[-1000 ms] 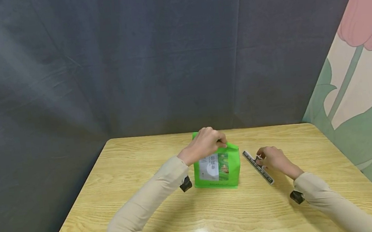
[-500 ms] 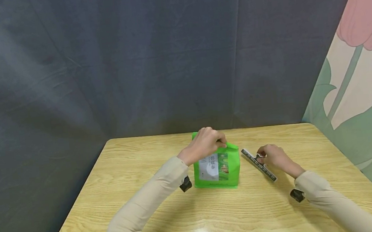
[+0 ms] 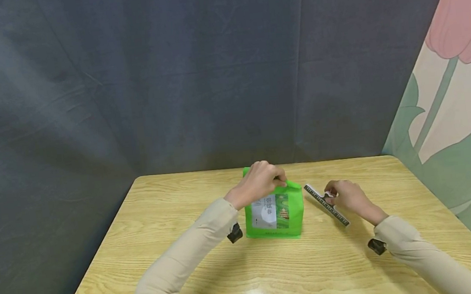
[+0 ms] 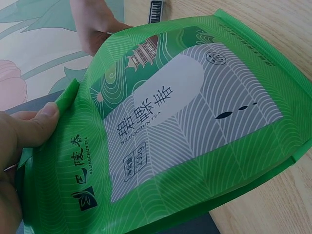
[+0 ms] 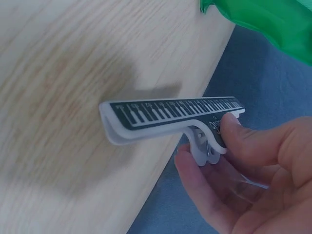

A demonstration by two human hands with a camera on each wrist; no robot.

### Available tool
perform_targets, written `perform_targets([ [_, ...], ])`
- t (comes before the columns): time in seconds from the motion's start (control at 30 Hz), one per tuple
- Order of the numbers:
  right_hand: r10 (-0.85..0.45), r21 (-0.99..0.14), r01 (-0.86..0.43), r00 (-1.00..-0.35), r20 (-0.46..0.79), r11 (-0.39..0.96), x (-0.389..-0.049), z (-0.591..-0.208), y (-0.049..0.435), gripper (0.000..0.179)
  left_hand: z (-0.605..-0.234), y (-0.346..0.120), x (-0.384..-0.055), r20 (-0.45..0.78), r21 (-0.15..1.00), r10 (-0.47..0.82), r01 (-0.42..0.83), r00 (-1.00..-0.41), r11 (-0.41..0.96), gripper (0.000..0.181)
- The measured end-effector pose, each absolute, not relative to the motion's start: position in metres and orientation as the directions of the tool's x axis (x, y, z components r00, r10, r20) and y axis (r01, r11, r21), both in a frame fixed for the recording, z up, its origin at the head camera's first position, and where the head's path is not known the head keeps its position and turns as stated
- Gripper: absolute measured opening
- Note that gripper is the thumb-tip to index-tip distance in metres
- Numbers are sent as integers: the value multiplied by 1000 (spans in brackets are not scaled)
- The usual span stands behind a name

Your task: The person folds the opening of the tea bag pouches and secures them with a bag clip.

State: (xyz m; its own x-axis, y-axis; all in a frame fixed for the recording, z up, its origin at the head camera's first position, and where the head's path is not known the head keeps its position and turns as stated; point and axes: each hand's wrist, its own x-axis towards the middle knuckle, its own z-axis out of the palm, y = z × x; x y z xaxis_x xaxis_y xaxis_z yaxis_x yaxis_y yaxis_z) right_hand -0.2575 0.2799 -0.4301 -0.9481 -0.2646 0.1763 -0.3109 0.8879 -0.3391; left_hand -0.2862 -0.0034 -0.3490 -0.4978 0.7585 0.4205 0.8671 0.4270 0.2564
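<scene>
A green bag of Biluochun tea (image 3: 270,213) stands upright on the table, its printed label facing me. My left hand (image 3: 260,180) pinches the folded top edge of the bag; in the left wrist view the thumb (image 4: 44,122) presses on that fold. To the right of the bag, my right hand (image 3: 348,197) holds a long bag clip (image 3: 327,205) with a black-and-white piano-key pattern. The right wrist view shows thumb and fingers on the two handles of the clip (image 5: 170,114), a metal spring between them. Its long bar slants, one end toward the bag.
The wooden table (image 3: 215,283) runs back to a dark curtain (image 3: 210,73). At the right is a wall painted with a pink tulip and green leaves (image 3: 467,141). A black strap piece (image 3: 376,246) sits at the right cuff.
My right hand has lifted the clip slightly up and back, and the clip's patterned side has tilted. The left hand and the tea bag have stayed in place.
</scene>
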Motion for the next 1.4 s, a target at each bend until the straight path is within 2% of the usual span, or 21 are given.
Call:
perform_targets([
  [0.6,-241,-374,-324,-937,253,869,-258,-423,275,17,-351,-3,-286,423,260,760,870,-493,419,6],
  [1.4,-244,-327,-436,-836,491,838,-247,-398,268,26,-352,-5,-288,445,273,752,873,-487,404,6],
])
